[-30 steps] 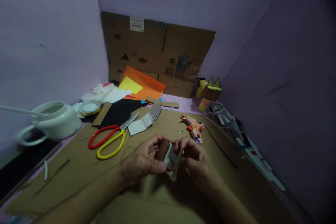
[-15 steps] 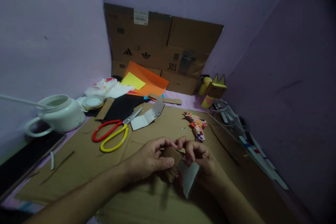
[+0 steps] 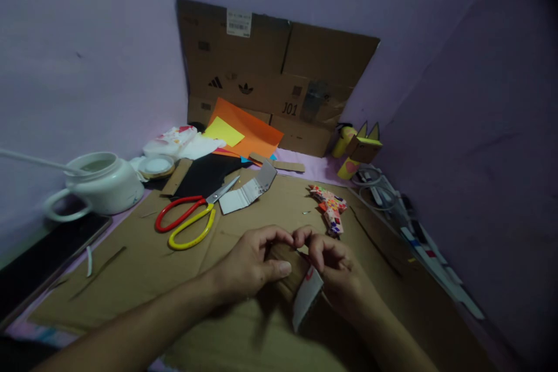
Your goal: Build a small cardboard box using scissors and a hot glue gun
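Note:
Between my hands is a small folded piece of cardboard (image 3: 289,276), brown on one face, with a white flap (image 3: 307,299) that carries a red mark. My left hand (image 3: 257,258) grips its brown side, thumb in front and fingers curled over the top edge. At the right side my right hand (image 3: 333,264) pinches the piece near its upper corner; its fingertips are partly hidden. Beyond my hands, scissors (image 3: 211,209) with one red and one yellow handle lie beside a creased grey-white card strip (image 3: 246,193). A flower-patterned folded paper shape (image 3: 330,209) rests to the right.
A large cardboard sheet (image 3: 174,279) covers the table. At the left stand a white mug (image 3: 107,186) with a stick in it and a dark flat device (image 3: 47,267). Orange paper (image 3: 257,131) leans at the back, near yellow cardboard figures (image 3: 357,151). Cables (image 3: 377,189) lie right.
The cardboard piece has turned in my hands: more of its brown face shows and the white flap appears narrower. Both hands stay almost in place. The view has shifted slightly.

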The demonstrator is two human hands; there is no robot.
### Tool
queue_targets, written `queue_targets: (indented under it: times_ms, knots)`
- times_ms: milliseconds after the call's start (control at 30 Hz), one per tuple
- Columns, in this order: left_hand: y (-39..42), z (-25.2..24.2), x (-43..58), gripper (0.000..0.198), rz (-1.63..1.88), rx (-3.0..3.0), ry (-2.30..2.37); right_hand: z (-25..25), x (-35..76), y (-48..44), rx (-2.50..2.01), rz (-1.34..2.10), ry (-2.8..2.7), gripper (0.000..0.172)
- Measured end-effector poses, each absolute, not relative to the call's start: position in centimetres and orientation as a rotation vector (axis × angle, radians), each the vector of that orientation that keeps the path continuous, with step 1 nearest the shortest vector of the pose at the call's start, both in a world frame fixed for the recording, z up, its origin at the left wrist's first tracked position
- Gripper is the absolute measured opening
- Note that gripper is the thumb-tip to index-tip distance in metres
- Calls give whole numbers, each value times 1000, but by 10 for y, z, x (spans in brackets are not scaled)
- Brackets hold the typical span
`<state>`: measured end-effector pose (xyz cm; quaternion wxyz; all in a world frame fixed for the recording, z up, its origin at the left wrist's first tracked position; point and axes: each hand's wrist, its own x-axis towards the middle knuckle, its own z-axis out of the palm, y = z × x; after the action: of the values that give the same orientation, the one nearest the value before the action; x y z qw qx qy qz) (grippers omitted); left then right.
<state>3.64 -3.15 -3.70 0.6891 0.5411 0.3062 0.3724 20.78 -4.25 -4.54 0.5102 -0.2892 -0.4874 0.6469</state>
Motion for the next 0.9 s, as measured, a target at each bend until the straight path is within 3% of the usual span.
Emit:
queue_targets:
  times_ms: [200,367,500,700,900]
  knots:
    - [-31,-29,32,31,756,1214,752,-31,204,-42,-817,1621,-971,7]
    - [-31,-38,34,29,594,1247,788,-37,200,-41,-990,1673,-965,16]
    - [-38,-32,30,18,821,1502,880,-48,195,-35,-1077,1579,-869,17]
    - [-58,-19,26,64,698,2129,428,-50,196,-25,-1126,1532,-797,13]
    - [-65,-26,40,62,616,2222,381,-48,200,-25,-1128,1576,-774,12]
